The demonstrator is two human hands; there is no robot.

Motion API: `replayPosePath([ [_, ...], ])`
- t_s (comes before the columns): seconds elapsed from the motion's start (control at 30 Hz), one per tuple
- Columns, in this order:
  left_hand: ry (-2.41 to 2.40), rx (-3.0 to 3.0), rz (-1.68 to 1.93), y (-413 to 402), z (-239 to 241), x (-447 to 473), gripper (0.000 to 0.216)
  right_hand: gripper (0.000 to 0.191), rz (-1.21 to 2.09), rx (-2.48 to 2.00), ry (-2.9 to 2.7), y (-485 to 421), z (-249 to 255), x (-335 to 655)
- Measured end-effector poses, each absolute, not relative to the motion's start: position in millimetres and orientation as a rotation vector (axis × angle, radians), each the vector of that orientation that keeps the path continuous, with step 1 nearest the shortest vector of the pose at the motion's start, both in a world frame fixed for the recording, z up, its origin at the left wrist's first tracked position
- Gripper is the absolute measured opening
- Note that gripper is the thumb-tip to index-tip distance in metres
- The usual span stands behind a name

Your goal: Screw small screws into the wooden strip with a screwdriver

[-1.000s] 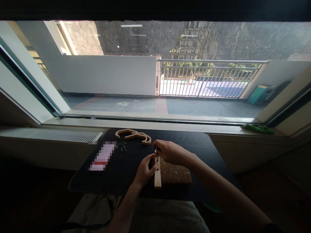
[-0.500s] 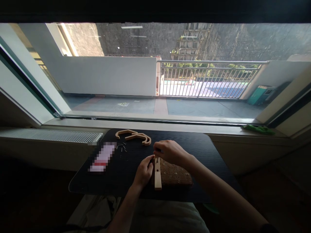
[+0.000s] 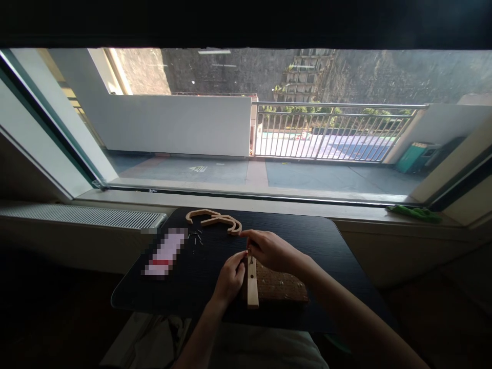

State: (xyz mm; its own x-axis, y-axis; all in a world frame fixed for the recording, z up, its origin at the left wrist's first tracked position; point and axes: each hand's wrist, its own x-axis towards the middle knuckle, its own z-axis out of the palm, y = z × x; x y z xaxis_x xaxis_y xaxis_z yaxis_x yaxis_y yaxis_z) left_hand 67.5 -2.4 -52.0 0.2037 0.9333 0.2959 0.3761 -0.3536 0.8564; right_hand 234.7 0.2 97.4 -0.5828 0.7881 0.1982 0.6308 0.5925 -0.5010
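Note:
A pale wooden strip (image 3: 252, 287) with small holes lies along the left edge of a brown cork board (image 3: 280, 287) on the black table (image 3: 184, 271). My left hand (image 3: 229, 279) curls round the strip's left side and holds it down. My right hand (image 3: 271, 251) hovers over the strip's far end with fingers pinched on something small that I cannot make out.
Curved wooden pieces (image 3: 215, 220) lie at the table's far edge, several small dark nails (image 3: 195, 237) beside them and a pink-white packet (image 3: 165, 252) further left. A radiator grille (image 3: 82, 215) runs on the left, a green cloth (image 3: 414, 212) lies on the sill at the right.
The view has tilted slightly, shifting everything down in the picture. My right hand stays over the strip's far end with little movement; my left hand keeps its hold.

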Motion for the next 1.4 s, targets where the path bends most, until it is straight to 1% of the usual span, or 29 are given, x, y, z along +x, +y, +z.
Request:
replayPosePath([
  [0.13,1.212,1.824,1.117,-2.5,-51.5,67.4,0.036,0.038,0.543,-1.127,-2.375,-1.1,92.6,233.7],
  [0.27,1.201,1.845,1.113,-3.3,-49.0,67.6,0.036,0.023,0.521,-1.202,-2.290,-3.0,87.4,233.1],
  [0.33,1.212,1.855,1.117,-3.4,-48.4,68.1,0.035,0.019,0.547,-1.224,-2.246,-3.2,85.1,232.7],
  [0.43,1.224,1.860,1.127,-3.7,-47.7,68.5,0.034,0.027,0.581,-1.201,-2.185,-3.7,82.3,230.8],
  [0.5,1.222,1.863,1.130,-4.4,-46.7,68.5,0.034,0.035,0.538,-1.177,-2.184,-4.9,81.1,228.3],
  [0.6,1.225,1.876,1.120,-5.2,-45.5,68.1,0.033,0.041,0.517,-1.146,-2.179,-7.1,77.8,224.2],
  [0.87,1.237,1.890,1.107,-3.1,-49.2,68.0,0.035,0.047,0.878,-0.965,-1.754,-6.1,50.6,225.8],
  [1.07,1.240,1.888,1.116,-4.2,-47.4,68.4,0.035,0.026,0.929,-0.954,-1.629,-13.7,42.9,223.7],
  [1.23,1.240,1.897,1.100,-4.5,-47.1,67.6,0.035,0.030,0.898,-0.978,-1.588,-19.5,42.8,222.9],
  [1.4,1.239,1.918,1.101,-5.5,-44.6,67.3,0.034,0.031,0.851,-1.008,-1.687,-23.5,47.4,220.3],
])
